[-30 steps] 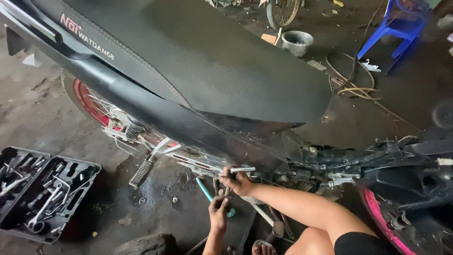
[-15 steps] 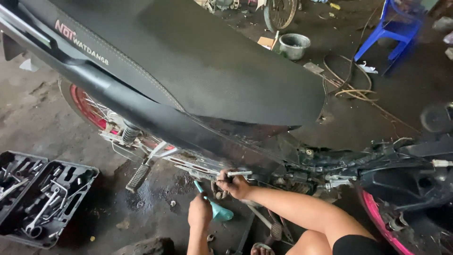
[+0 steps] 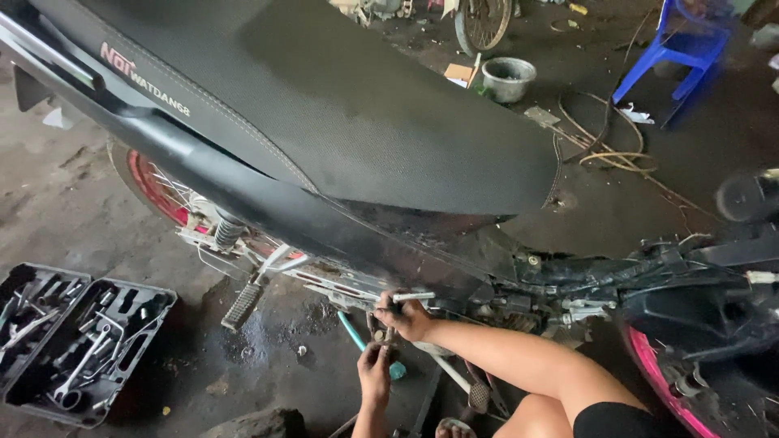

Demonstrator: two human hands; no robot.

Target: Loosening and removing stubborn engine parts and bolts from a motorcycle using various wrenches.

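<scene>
- Your right hand (image 3: 406,318), low centre of the frame, closes around a slim metal tool (image 3: 414,297) held against the underside of the motorcycle (image 3: 341,138).
- Your left hand (image 3: 375,369), just below it, reaches up to the same spot; whether its fingers grip anything you cannot tell.
- A teal-handled screwdriver (image 3: 357,339) lies on the floor beside your left hand.
- An open tool case (image 3: 81,349) sits at lower left; a blue plastic stool (image 3: 677,49) stands upper right.
</scene>
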